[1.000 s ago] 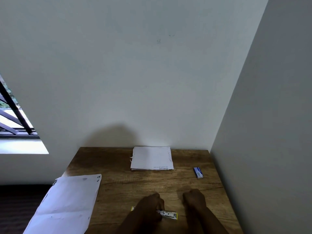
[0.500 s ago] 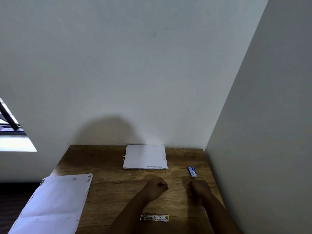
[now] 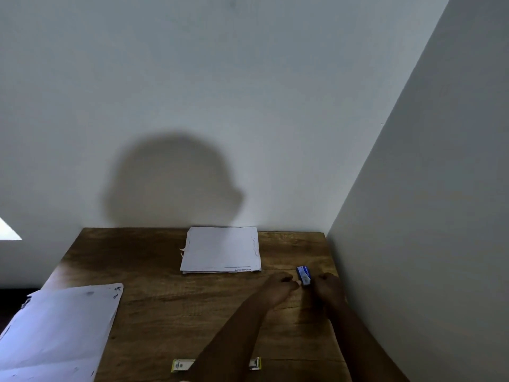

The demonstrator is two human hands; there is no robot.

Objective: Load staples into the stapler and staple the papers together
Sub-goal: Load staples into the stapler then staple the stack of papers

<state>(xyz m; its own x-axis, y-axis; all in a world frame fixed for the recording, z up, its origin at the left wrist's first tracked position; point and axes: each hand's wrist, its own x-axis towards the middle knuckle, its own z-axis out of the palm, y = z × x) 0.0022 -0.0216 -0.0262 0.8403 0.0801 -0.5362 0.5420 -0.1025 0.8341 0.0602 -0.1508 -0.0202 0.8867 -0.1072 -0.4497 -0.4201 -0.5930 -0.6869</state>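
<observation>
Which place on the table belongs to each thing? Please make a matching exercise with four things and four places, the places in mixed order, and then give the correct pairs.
Things:
1. stapler
2. staple box
3. small paper stack
4. large loose sheets

Places:
A. at the far edge of the table, against the wall
B. at the near edge, partly under the left forearm
C. overhanging the table's left edge
D. far right, between the left hand and the right hand

Pairs: 1-B, 2-D, 3-A, 4-C
</observation>
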